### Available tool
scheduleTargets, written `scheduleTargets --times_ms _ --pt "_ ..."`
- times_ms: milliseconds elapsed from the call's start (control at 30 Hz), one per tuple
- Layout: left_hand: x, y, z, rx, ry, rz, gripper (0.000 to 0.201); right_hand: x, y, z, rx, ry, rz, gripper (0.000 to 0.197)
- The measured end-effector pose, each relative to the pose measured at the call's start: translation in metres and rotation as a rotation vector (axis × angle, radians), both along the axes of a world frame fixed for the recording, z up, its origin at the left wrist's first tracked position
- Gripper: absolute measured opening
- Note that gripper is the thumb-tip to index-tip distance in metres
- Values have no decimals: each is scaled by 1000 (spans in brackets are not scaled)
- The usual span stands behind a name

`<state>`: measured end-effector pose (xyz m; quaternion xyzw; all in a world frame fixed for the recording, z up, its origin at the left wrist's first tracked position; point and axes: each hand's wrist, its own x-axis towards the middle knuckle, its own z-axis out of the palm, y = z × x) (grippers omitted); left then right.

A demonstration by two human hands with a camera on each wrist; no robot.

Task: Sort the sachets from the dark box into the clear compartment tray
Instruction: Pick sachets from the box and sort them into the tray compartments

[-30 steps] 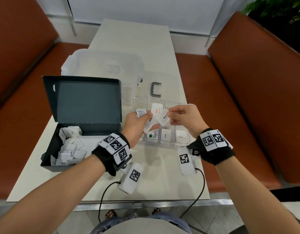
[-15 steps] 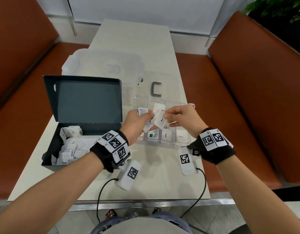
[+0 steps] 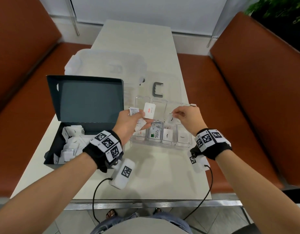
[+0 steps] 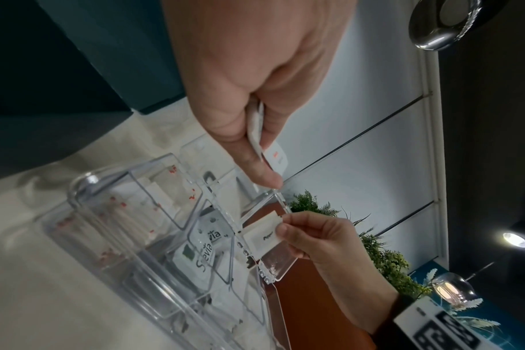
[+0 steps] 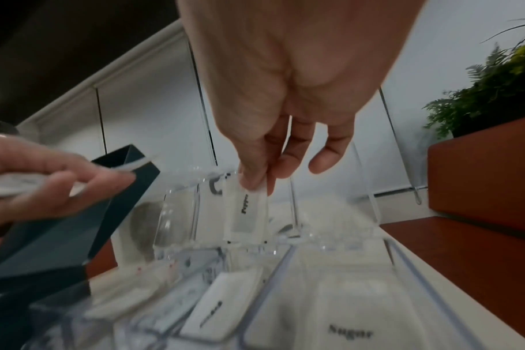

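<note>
One pepper sachet (image 3: 171, 118) in right hand (image 3: 189, 119), long axis near vertical.

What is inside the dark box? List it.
The dark box holds a loose heap of white sachets along its left side. Its near right corner is covered by the left hand's wristband, so that part is unseen.

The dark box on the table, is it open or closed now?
Open. The dark box has its lid standing upright behind it, and loose white sachets lie uncovered inside the base.
</note>
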<state>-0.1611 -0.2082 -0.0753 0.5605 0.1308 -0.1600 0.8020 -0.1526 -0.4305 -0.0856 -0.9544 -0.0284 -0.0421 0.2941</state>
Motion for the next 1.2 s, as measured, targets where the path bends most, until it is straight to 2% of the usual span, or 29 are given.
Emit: scheduleTargets --times_ms 133,333,600,767,1200 --pt "-4 -1 -1 -5 10 -14 9 0 6 -10 -155 0 52 17" --pt "-7 1 -2 -22 11 -24 8 -2 0 -7 -200 -7 42 18" --pt "-9 -1 -6 -11 9 -44 6 -4 1 -12 -369 16 75 22" --pt "-10 -1 -6 -27 8 -52 13 -3 6 -17 -494 -11 91 25" --pt "-10 0 -6 -41 24 -47 5 -3 19 -29 -544 41 97 15"
